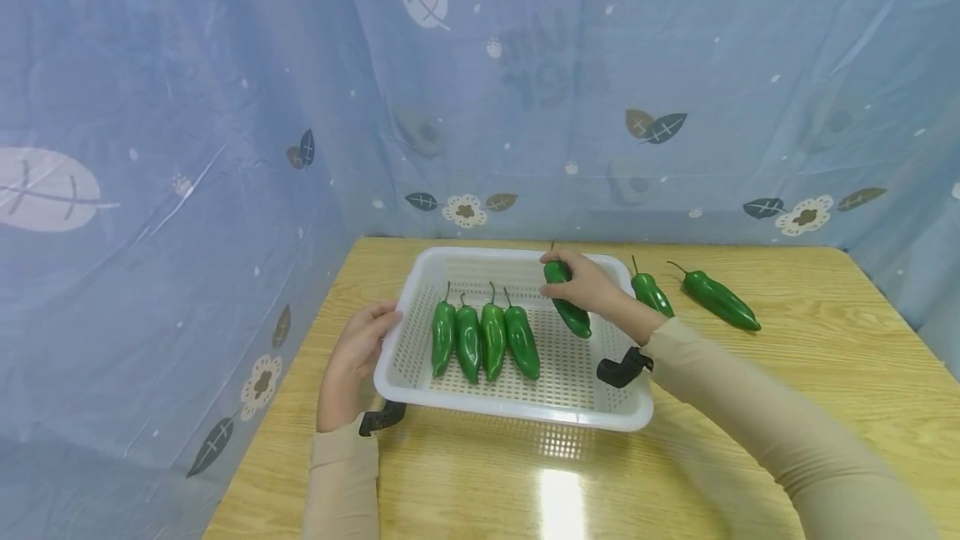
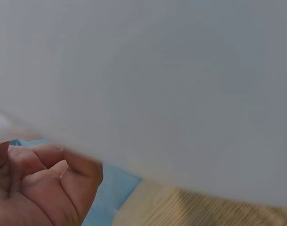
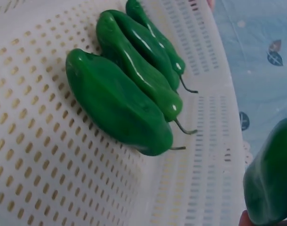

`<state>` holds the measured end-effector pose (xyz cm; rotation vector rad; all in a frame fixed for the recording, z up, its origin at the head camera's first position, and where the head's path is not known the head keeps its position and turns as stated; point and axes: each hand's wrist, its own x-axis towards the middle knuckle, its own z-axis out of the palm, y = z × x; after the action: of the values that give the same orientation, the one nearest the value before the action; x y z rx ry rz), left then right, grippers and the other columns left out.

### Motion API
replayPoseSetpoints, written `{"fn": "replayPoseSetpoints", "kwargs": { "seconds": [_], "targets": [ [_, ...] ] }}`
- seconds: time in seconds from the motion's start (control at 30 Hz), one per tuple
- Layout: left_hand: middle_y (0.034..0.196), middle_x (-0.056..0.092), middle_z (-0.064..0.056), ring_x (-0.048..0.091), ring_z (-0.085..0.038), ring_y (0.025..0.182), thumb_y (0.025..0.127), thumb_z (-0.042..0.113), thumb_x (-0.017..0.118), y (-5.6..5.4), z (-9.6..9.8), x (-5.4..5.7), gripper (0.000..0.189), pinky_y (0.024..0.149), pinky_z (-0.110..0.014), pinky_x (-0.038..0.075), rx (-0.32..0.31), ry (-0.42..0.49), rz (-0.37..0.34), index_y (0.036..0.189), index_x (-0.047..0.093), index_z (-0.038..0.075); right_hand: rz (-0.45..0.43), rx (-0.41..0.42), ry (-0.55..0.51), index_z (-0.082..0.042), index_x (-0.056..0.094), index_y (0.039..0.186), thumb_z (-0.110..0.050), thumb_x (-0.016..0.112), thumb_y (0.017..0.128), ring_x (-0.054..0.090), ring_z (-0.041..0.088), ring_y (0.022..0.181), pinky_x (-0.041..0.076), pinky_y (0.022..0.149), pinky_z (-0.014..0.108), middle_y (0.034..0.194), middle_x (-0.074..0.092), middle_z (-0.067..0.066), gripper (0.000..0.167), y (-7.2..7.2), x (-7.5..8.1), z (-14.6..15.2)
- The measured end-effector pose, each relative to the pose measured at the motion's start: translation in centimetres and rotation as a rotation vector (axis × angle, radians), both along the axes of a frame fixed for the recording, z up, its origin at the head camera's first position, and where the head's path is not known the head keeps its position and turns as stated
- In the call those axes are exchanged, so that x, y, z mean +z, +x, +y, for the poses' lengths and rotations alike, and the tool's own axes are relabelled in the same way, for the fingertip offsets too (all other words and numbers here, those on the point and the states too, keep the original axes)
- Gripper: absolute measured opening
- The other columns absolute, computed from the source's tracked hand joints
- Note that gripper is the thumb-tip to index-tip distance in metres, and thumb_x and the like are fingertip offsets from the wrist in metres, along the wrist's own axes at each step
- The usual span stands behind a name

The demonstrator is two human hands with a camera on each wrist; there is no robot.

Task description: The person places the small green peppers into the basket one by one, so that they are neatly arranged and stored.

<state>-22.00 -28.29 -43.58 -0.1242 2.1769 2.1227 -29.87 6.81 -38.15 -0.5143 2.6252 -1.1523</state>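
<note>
A white plastic basket (image 1: 480, 409) with a slotted bottom sits on the table. Several green peppers (image 1: 492, 340) lie side by side in its left half, stems toward the far wall. At the basket's left rim is my left hand (image 1: 362, 340), gripping it with curled fingers; the left wrist view shows the fingers (image 2: 54, 165) under the pale, blurred basket side. My right hand (image 1: 581, 282) pinches another green pepper (image 1: 567, 311) over the basket's right half. In the right wrist view, this held pepper (image 3: 273, 174) shows at the right edge, with hardly any of the hand visible.
Two more green peppers, one close by the basket's right rim (image 1: 652, 294) and one farther right (image 1: 720, 300), lie on the wooden table (image 1: 810, 373). A blue patterned curtain (image 1: 570, 90) stands behind the table and along its left side.
</note>
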Motion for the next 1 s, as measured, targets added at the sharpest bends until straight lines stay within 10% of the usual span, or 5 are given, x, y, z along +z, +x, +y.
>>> {"fn": "replayPoseSetpoints", "kwargs": {
  "seconds": [1.0],
  "targets": [
    [0.122,0.055,-0.022,0.065,-0.018,0.096,0.1,0.017,0.046,0.2,-0.1,0.3,0.043,0.081,-0.032,0.056,-0.015,0.009,-0.007,0.136,0.041,-0.007,0.073,0.152,0.288,-0.004,0.051,0.13,-0.026,0.069,0.085,0.056,0.026,0.092,0.052,0.073,0.035,0.113,0.059,0.019,0.053,0.7,-2.6,-2.3]
  ]
}}
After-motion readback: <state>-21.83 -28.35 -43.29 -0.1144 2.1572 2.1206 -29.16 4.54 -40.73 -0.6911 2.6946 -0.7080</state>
